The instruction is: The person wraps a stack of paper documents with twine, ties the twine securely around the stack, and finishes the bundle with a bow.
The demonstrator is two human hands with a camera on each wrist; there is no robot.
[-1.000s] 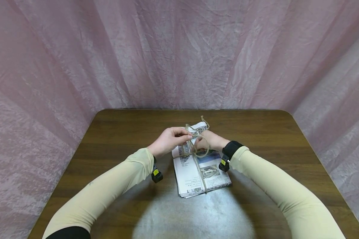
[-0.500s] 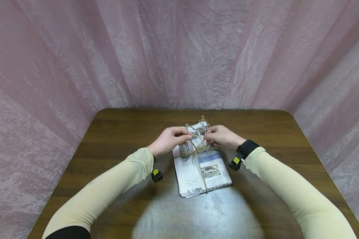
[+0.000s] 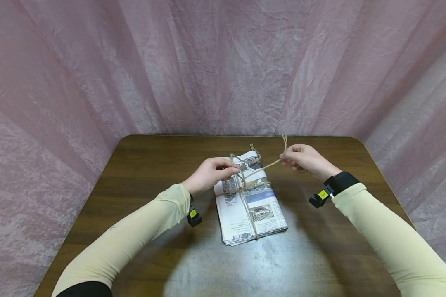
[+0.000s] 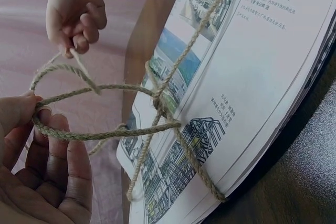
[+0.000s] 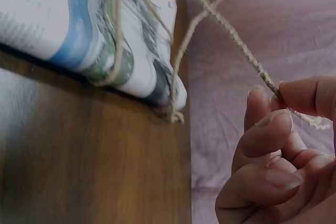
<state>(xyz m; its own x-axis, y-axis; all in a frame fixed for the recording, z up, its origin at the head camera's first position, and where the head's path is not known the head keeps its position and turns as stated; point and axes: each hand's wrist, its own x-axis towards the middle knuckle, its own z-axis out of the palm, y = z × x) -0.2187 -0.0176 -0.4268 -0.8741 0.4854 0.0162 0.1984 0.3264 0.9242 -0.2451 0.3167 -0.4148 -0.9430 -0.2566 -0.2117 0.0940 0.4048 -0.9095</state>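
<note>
A stack of folded newspapers (image 3: pixel 234 218) lies on the table, bound by twine (image 4: pixel 191 40) that crosses at a knot (image 4: pixel 159 102) on its upper half. Over the far left part of the stack, my left hand (image 3: pixel 212 175) pinches a loop of the twine between thumb and forefinger, as the left wrist view shows. To the right of the stack and raised, my right hand (image 3: pixel 306 160) pinches a twine end (image 5: pixel 239 43) between thumb and forefinger. That strand runs taut back toward the knot, and its short tip sticks up past the fingers.
The brown wooden table (image 3: pixel 152 152) has rounded far corners. Behind it hangs a pink velvet curtain (image 3: pixel 223 74). Another knotted twine end (image 5: pixel 176 115) lies at the far edge of the newspapers. Each wrist wears a strap with a small black camera (image 3: pixel 317 200).
My right hand first came out from over the stack, then moved right and up, drawing the twine end straight. The loose loop beside the knot shrank. My left hand stayed in place.
</note>
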